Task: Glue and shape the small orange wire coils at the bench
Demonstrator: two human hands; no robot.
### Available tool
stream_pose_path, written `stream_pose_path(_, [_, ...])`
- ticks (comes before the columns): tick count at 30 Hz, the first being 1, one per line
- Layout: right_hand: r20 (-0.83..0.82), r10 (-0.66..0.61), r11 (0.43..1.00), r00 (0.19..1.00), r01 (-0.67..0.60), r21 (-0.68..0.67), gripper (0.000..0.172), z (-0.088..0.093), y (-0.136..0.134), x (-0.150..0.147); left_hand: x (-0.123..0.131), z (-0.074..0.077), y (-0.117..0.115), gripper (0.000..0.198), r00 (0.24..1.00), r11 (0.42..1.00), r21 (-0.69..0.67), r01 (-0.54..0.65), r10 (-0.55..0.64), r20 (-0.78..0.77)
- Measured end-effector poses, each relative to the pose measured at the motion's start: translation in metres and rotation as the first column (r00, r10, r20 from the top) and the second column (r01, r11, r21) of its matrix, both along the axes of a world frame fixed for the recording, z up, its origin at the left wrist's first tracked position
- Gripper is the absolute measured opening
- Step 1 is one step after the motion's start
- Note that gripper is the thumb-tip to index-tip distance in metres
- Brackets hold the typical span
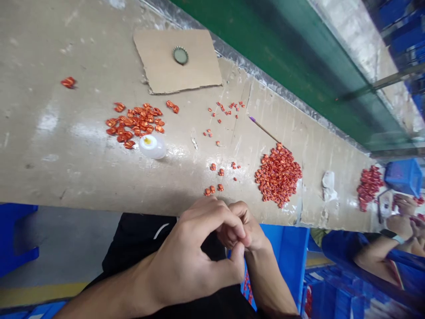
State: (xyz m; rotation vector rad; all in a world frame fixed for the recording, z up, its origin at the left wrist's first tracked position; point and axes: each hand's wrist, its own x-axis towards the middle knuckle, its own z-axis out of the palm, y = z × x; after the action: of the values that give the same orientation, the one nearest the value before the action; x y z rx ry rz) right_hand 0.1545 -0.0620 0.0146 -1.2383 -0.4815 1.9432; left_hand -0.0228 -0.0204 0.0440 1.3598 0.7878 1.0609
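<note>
My left hand and my right hand meet over my lap at the near edge of the table. Fingertips of both are pinched together, and what sits between them is hidden. Just beyond lie several small red-orange pieces shaped like tiny fists. A large heap of red pieces is to the right, with a thin purple-tipped stick behind it. Leftward, larger orange hand-shaped pieces lie loose beside a small translucent bottle with a yellow-stained white top.
A cardboard piece at the far side bears a bottle cap. Behind runs a green conveyor belt. Rightward are crumpled white tissue, another red heap, a blue bin and a co-worker's hands.
</note>
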Motion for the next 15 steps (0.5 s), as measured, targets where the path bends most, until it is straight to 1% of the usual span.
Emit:
stream_pose_path(2, [-0.028, 0.031, 1.000, 0.999, -0.031, -0.002, 0.063, -0.005, 0.001, 0.005, -0.001, 0.000, 0.003, 0.035, 1.000, 1.000, 0.027, -0.011, 0.012, -0.020])
stream_pose_path(3, [-0.050, 0.053, 0.999, 0.997, -0.053, 0.000, 0.059, -0.006, 0.001, 0.007, -0.002, 0.000, 0.005, 0.034, 0.999, 0.998, 0.063, -0.027, 0.029, -0.043])
stream_pose_path(5, [-0.102, 0.097, 0.995, 0.990, -0.096, 0.010, 0.055, -0.006, 0.003, 0.011, -0.005, 0.000, 0.008, 0.030, 0.989, 0.984, 0.170, -0.060, 0.081, -0.120])
stream_pose_path(7, [-0.142, 0.129, 0.992, 0.981, -0.127, 0.024, 0.054, -0.003, 0.005, 0.013, -0.007, 0.000, 0.010, 0.025, 0.969, 0.958, 0.278, -0.067, 0.129, -0.211])
stream_pose_path(12, [-0.240, 0.178, 0.983, 0.954, -0.183, -0.001, 0.048, 0.004, 0.009, 0.013, -0.013, -0.002, 0.011, 0.020, 0.902, 0.886, 0.464, 0.001, 0.200, -0.384])
stream_pose_path(15, [-0.290, 0.205, 0.975, 0.935, -0.222, -0.026, 0.046, 0.000, 0.007, 0.014, -0.015, -0.002, 0.012, 0.020, 0.886, 0.861, 0.505, 0.059, 0.188, -0.424])
